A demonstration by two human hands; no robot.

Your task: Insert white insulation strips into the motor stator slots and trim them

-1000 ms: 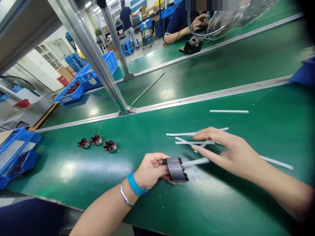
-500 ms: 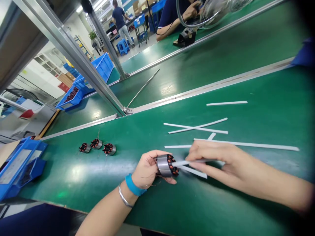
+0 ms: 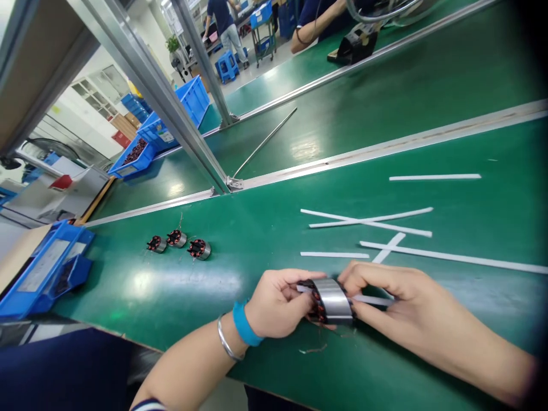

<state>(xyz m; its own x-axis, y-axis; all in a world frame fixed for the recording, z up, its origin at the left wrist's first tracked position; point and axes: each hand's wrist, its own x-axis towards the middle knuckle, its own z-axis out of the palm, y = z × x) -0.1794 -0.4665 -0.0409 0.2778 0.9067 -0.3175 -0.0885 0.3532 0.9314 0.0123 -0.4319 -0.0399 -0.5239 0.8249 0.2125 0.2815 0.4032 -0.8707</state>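
Note:
A wound motor stator (image 3: 336,299), with a steel ring and dark, copper-coloured windings, is held sideways between my two hands over the bench. My left hand (image 3: 278,305) is closed around its left end, thumb in front. A short white end of strip pokes out there by the fingertips. My right hand (image 3: 398,302) is closed at the right end, with a white strip (image 3: 372,299) running between thumb and fingers toward the stator. The inside of the stator is hidden. Thin wire ends hang below it. Several white strips (image 3: 368,221) lie on the green bench beyond my hands.
Three more stators (image 3: 200,249) stand on the bench to the left. Blue bins (image 3: 64,268) sit at the far left, and another blue bin (image 3: 133,157) holds small dark parts. A metal post (image 3: 171,114) rises from the rail. Two people are at work across the room.
The stator has turned and moved right, so its steel ring now faces me more. My right hand has closed in from the strip's loose length to the stator's end. The view has shifted.

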